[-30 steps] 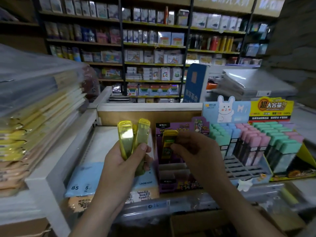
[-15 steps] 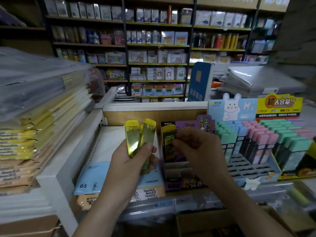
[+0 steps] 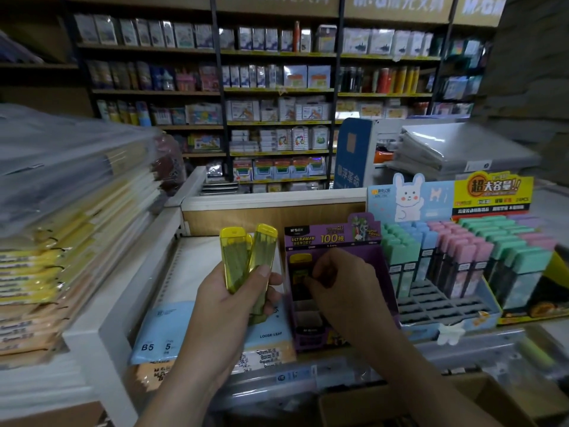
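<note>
Left hand (image 3: 228, 306) grips yellow cases (image 3: 235, 257), upright and fanned at top, just left of purple display box (image 3: 332, 238). Right hand (image 3: 341, 288) curled inside box, fingertips pinching single yellow case (image 3: 300, 266) standing at box's rear. Blue loose-leaf pack (image 3: 166, 331) lies left of box, under left hand. Pastel case display (image 3: 431, 257) just right of box.

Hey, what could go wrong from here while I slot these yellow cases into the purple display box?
1. The left hand holds the spare yellow cases fanned apart under the thumb; one might slip and drop onto the blue loose-leaf pack below.
2. The right hand hides much of the slot in the purple display box, so the single yellow case it pinches may go in crooked.
</note>
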Demonstrator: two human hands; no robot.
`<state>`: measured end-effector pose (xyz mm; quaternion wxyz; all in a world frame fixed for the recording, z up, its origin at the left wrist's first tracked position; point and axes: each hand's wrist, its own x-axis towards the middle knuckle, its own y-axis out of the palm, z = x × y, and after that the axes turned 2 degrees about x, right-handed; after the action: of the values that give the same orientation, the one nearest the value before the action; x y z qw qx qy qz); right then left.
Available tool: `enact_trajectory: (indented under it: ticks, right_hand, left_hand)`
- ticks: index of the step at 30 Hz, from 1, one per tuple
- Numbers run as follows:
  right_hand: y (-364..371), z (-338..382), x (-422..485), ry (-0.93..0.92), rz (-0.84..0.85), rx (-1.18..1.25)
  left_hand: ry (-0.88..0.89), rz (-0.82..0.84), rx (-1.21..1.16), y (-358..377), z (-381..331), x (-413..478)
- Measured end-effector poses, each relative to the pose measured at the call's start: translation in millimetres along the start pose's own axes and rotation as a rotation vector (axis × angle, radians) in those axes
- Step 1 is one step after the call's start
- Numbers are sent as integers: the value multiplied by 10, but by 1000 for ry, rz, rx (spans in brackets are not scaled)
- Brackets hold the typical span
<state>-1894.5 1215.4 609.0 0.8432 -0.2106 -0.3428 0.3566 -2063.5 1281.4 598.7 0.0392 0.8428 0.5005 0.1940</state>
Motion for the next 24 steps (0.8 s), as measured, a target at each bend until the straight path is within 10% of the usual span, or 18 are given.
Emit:
enact_trajectory:
  ticks: [24]
  right_hand:
    - [-177,317,-105,72,281,890]
  left_hand:
    - [-36,176,-12,-24,-83,-37]
